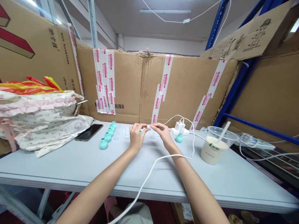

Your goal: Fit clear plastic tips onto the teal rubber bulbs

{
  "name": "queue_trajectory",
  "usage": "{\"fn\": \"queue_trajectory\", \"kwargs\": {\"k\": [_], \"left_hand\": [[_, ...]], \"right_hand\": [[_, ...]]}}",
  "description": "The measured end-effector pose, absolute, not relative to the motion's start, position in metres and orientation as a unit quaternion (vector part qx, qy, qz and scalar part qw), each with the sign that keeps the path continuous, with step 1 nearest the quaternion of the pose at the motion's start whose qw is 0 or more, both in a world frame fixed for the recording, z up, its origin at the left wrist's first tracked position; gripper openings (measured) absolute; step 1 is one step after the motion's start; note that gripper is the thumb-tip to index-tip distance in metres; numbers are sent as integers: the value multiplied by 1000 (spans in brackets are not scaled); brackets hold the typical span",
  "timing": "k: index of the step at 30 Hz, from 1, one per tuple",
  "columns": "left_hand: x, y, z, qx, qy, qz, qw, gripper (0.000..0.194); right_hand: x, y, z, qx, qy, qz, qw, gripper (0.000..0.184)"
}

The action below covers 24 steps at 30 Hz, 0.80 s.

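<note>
Above the middle of the table, my left hand [136, 135] and my right hand [162, 132] meet at the fingertips. Both pinch a small whitish, see-through piece [149, 126]; its exact kind is too small to make out. A bit of turquoise [140, 132] shows by my left fingers, and I cannot tell whether it is held or lies behind. Left of my hands stands a row of several turquoise rubber bulbs [107, 136] with open necks. Small clear cups [116, 134] are beside them. Another turquoise bulb [179, 138], topped by a clear part, stands to the right.
A white cable [149, 172] loops across my right forearm. At the back are a power strip with a white charger [179, 125]. A drink cup with a straw [213, 149] stands right; a phone [89, 132] and cloth bag [46, 121] lie left. Cardboard [126, 84] walls the back.
</note>
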<state>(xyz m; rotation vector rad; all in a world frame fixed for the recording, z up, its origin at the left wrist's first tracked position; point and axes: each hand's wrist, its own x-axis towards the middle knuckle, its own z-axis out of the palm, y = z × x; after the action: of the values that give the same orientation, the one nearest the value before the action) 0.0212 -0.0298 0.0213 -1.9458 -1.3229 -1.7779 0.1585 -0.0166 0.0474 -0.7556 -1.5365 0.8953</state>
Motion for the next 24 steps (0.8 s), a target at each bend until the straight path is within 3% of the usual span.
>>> {"fn": "queue_trajectory", "kwargs": {"k": [7, 11, 24], "left_hand": [[15, -28, 19, -665, -395, -589, 236, 8], [13, -28, 20, -672, -379, -573, 276, 8], [9, -31, 21, -659, -324, -532, 422, 16]], "right_hand": [[162, -22, 46, -288, -599, 538, 519, 19], [162, -25, 47, -239, -548, 641, 482, 39], [165, -20, 44, -224, -550, 673, 441, 27]]}}
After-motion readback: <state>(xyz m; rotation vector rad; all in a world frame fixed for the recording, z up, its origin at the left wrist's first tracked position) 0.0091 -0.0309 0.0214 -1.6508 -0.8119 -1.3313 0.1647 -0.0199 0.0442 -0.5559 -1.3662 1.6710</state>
